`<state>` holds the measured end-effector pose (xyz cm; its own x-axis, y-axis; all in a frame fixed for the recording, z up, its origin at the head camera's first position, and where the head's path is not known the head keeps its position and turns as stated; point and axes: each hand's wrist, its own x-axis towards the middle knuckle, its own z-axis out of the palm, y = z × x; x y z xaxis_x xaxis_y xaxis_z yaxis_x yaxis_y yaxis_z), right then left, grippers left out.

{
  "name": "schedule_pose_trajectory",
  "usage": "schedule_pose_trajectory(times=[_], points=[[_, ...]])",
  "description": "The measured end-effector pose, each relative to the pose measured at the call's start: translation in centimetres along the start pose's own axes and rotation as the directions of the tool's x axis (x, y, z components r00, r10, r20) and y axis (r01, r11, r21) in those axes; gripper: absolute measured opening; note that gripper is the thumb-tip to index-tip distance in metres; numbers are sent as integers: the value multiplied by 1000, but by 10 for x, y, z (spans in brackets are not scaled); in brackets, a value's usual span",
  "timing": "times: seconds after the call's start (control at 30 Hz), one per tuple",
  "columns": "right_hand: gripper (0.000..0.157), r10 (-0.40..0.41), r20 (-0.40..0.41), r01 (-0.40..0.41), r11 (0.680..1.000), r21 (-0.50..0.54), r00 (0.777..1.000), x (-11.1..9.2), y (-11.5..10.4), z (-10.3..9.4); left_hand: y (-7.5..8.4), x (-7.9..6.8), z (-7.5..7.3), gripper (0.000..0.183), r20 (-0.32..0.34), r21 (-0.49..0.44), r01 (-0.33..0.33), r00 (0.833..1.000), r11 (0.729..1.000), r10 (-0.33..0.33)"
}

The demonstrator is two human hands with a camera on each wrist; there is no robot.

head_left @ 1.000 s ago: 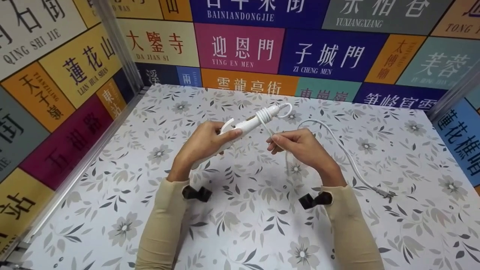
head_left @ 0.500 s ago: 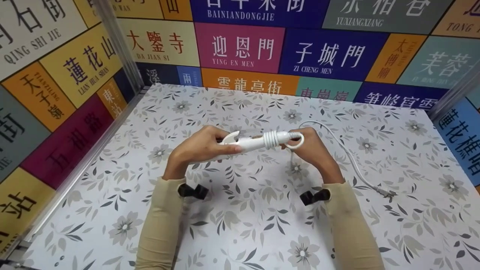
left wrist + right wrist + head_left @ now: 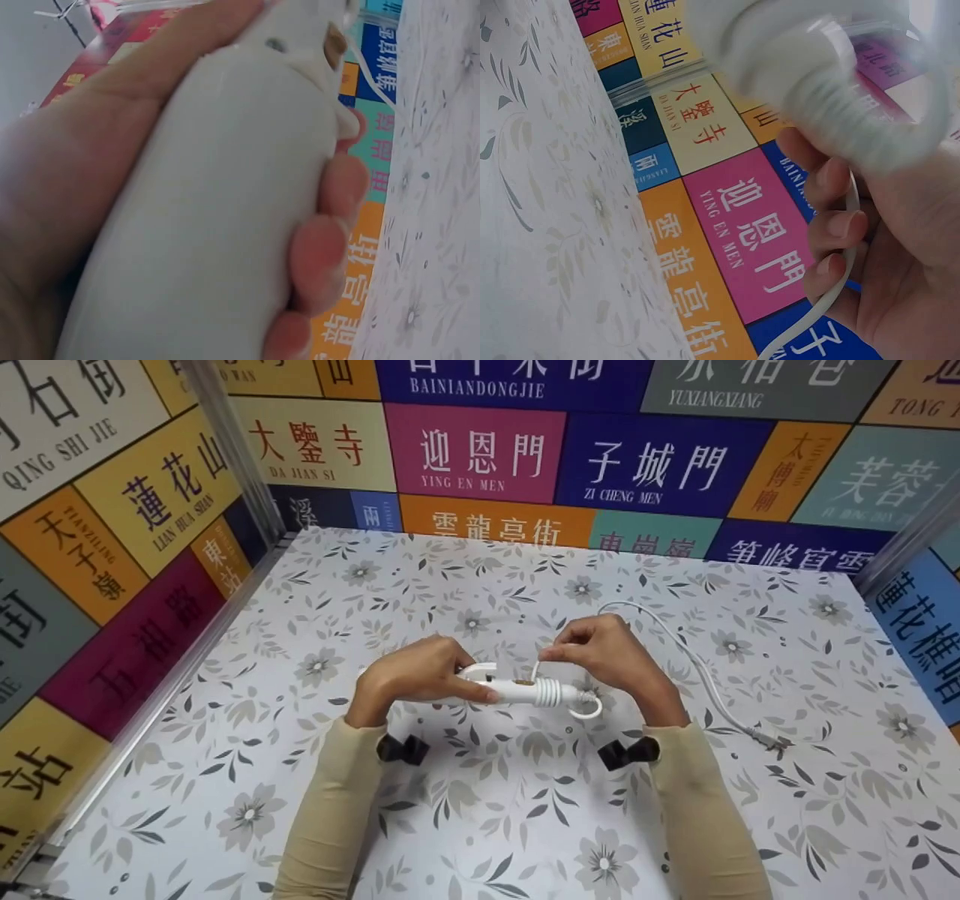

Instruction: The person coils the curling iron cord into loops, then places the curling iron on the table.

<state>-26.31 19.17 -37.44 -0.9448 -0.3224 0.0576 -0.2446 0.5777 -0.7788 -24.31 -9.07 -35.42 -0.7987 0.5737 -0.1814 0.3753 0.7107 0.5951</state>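
Note:
A white curling iron (image 3: 514, 692), with a curved lever and a small brownish switch, lies nearly level above the table. My left hand (image 3: 424, 671) grips its left part, thumb along the near side. In the left wrist view my fingers curl round the thick white body (image 3: 202, 187). White cord coils (image 3: 551, 692) wrap the right end, where a small loop (image 3: 589, 709) hangs. Just above the coils, my right hand (image 3: 604, 649) pinches the cord with thumb and fingertips. The right wrist view shows the cord (image 3: 810, 319) running across the curled fingers.
The rest of the cord (image 3: 686, 652) trails rightward on the flower-patterned table (image 3: 480, 825), ending in a plug (image 3: 769, 741). Panels with coloured signs (image 3: 480, 450) stand at the back and both sides.
My left hand has lowered the curling iron and turned it from slanting to nearly level. My right hand has carried the cord round the handle, from below it to behind it.

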Motion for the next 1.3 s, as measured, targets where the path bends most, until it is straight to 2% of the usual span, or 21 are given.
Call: schedule_pose_trajectory(times=[0.2,0.37,0.53,0.77,0.87,0.97,1.17,1.3], points=[[17,-123,-32,121,991,-58,992,-6,-14,2,1,1,2,42,-53,30,78,996,996,-77],[19,-223,-73,209,965,-161,972,-13,-27,5,2,0,1,43,-135,9,144,981,990,-141],[23,-251,-84,229,950,-211,964,-18,-35,6,4,1,-1,46,-234,-36,196,952,980,-199],[29,-255,-111,236,958,-162,961,-21,-39,5,9,4,-2,51,-308,-137,266,904,954,-296],[31,-256,-119,240,962,-132,959,-21,-40,4,11,4,-3,49,-345,-184,253,888,950,-303],[29,-245,-103,239,969,-70,964,-20,-39,2,11,3,-4,45,-367,-250,214,881,944,-297],[28,-258,-7,257,958,124,966,-14,-27,0,11,-1,-10,44,-386,-330,118,889,937,-248],[27,-267,62,252,950,183,962,-7,-13,-2,9,-4,-14,47,-376,-371,59,903,927,-209]])
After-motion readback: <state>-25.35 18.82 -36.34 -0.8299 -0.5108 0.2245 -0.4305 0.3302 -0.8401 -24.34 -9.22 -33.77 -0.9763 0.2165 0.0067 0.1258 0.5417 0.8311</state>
